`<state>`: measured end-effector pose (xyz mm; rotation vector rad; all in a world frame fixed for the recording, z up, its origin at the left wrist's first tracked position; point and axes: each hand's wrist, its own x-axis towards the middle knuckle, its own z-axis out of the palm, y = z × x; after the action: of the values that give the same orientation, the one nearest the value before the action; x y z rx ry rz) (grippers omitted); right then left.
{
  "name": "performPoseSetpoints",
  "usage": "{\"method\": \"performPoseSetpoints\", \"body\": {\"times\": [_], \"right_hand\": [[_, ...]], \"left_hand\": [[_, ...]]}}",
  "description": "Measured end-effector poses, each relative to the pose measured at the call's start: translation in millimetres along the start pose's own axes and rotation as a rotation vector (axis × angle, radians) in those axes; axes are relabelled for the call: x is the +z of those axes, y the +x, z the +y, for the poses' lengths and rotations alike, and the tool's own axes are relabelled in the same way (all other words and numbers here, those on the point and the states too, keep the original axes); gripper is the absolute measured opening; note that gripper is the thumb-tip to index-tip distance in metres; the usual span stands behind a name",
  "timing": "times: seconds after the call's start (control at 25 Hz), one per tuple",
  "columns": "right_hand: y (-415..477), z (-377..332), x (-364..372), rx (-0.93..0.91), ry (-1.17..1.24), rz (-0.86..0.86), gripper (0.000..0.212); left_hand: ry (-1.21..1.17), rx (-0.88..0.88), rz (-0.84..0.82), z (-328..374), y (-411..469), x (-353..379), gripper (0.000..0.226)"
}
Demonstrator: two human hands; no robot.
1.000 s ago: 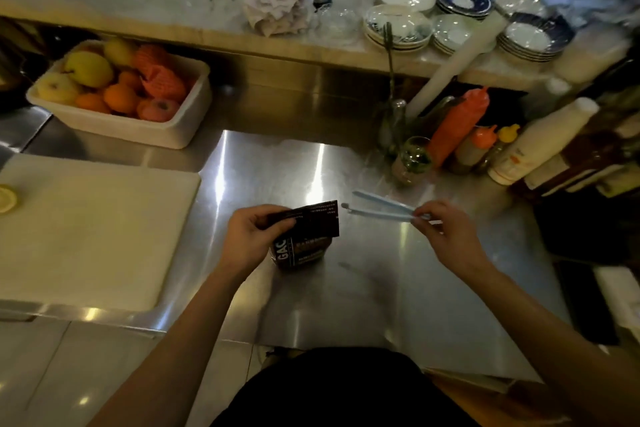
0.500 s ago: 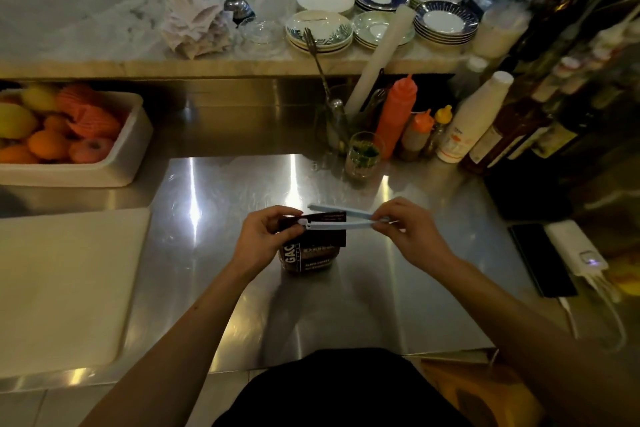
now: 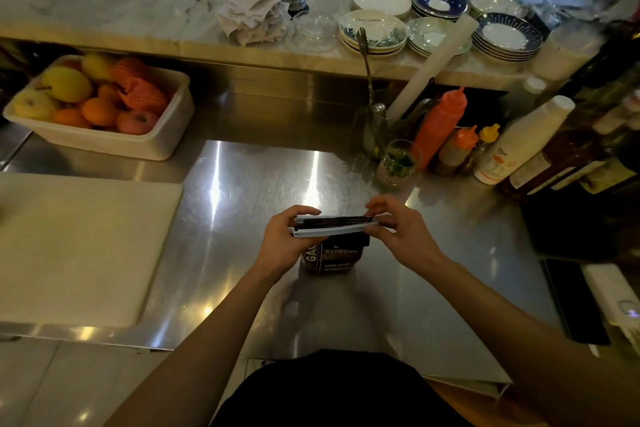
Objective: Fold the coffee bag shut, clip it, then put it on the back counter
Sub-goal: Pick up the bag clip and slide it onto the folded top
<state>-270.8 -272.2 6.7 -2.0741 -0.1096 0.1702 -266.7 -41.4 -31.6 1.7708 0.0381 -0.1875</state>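
A small dark coffee bag (image 3: 331, 257) with white lettering stands on the steel counter (image 3: 242, 204), its top folded over. A long pale blue clip (image 3: 330, 228) lies across the folded top, one bar on each side of the fold. My left hand (image 3: 284, 242) grips the clip's left end and the bag's edge. My right hand (image 3: 401, 235) pinches the clip's right end. The raised marble back counter (image 3: 138, 17) runs along the far side.
A white tub of fruit (image 3: 100, 107) sits at the back left, a white cutting board (image 3: 79, 246) at the left. Squeeze bottles (image 3: 440, 125), a glass (image 3: 398, 163) and sauce bottles crowd the right. Stacked plates (image 3: 374, 31) and paper slips (image 3: 251, 14) stand on the back counter. A phone (image 3: 575, 302) lies right.
My right hand has brought the open clip leftward onto the bag's folded top, and the two bars now lie nearly together around the fold. My left hand has kept hold of the bag.
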Motion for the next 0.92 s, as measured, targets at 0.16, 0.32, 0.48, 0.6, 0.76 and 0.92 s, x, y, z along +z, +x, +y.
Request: {"method": "performPoseSetpoints", "body": {"times": [0.16,0.32,0.48,0.6,0.76,0.92], "right_hand": [[3.4,0.6,7.5,0.017,0.095,0.017,0.025],[6.6,3.3,18.1,0.001,0.144,0.037,0.02],[7.2,8.0,21.2,0.01,0.179,0.051,0.017],[7.1,11.2,25.6,0.034,0.214,0.12,0.016],[6.4,12.0,31.7,0.075,0.251,0.189,0.015],[4.5,11.9,35.0,0.081,0.266,0.201,0.018]], "left_hand": [[-0.075,-0.037,0.093,-6.8,-0.5,5.0,0.026],[-0.123,-0.078,0.129,-8.4,5.3,7.3,0.02],[-0.193,-0.093,0.151,-8.5,3.8,13.4,0.017],[-0.253,-0.097,0.153,-6.1,4.3,17.4,0.019],[-0.27,-0.094,0.085,-3.0,-2.6,13.9,0.029],[-0.234,-0.067,0.008,-4.3,-6.9,-6.8,0.026]]}}
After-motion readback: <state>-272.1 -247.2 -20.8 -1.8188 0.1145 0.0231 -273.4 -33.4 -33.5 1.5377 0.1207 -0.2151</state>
